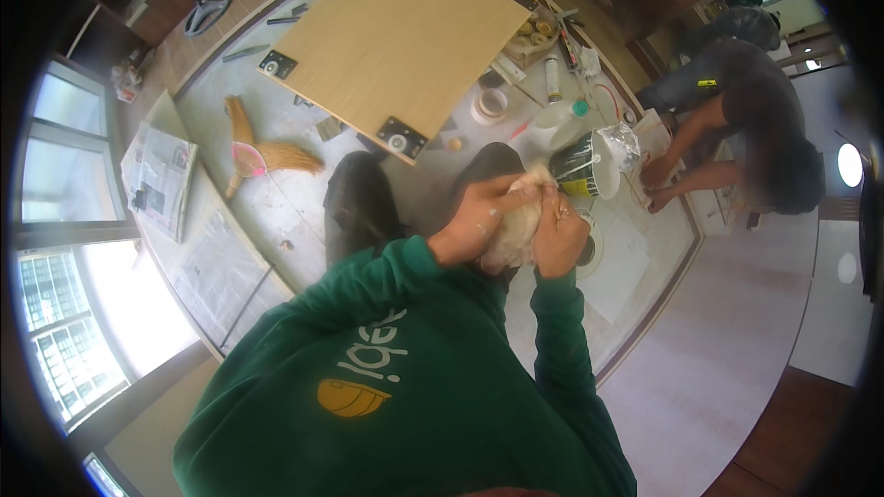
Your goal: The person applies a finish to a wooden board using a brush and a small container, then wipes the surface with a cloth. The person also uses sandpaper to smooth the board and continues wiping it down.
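In front of my knees, both hands grip a pale, cream-coloured bundle [517, 237] that looks like a soft plastic bag with something inside. My left hand [471, 223] is closed on its left side. My right hand [560, 235] pinches its upper right edge, fingertips close to those of the left. What fills the bundle cannot be made out. Just beyond my right hand stands a paint can [603, 175], tilted, with a white rim and white streaks. A white jug [557, 126] with a green cap is behind it.
A wooden board [405, 37] with caster plates at its corners lies ahead. Tape roll [489, 107], caulking gun [567, 51] and loose tools surround it. A straw broom [276, 156] lies left. Another person [737, 120] bends over the floor at right, hands near the can.
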`<state>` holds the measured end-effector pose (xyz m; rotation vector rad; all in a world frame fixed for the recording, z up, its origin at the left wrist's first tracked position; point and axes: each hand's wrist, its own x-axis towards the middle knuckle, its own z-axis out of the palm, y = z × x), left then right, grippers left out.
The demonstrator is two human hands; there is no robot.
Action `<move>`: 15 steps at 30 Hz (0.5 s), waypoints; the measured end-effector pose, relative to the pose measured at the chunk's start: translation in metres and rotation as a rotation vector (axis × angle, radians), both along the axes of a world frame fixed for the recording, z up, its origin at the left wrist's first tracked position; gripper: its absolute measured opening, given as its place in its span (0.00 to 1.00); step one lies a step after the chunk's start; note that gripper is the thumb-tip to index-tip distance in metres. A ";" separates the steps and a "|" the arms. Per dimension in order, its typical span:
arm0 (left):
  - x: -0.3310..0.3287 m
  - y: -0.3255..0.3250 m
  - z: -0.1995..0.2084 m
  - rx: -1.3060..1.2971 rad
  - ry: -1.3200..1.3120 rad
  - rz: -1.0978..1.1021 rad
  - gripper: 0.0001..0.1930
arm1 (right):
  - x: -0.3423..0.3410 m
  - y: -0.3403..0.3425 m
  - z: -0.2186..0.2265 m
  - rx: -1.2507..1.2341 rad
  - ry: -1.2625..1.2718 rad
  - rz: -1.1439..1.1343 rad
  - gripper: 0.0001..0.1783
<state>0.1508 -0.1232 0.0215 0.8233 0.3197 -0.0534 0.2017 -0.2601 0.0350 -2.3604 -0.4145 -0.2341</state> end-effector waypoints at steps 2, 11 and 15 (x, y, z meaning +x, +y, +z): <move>-0.001 0.003 0.000 -0.088 0.070 0.015 0.13 | 0.001 0.005 -0.001 0.054 0.065 0.023 0.14; 0.000 0.055 0.024 0.040 0.063 0.197 0.17 | -0.021 0.022 0.026 0.481 0.450 0.293 0.15; -0.001 0.070 0.041 -0.330 -0.082 0.104 0.27 | -0.016 0.040 0.033 0.726 0.533 0.296 0.15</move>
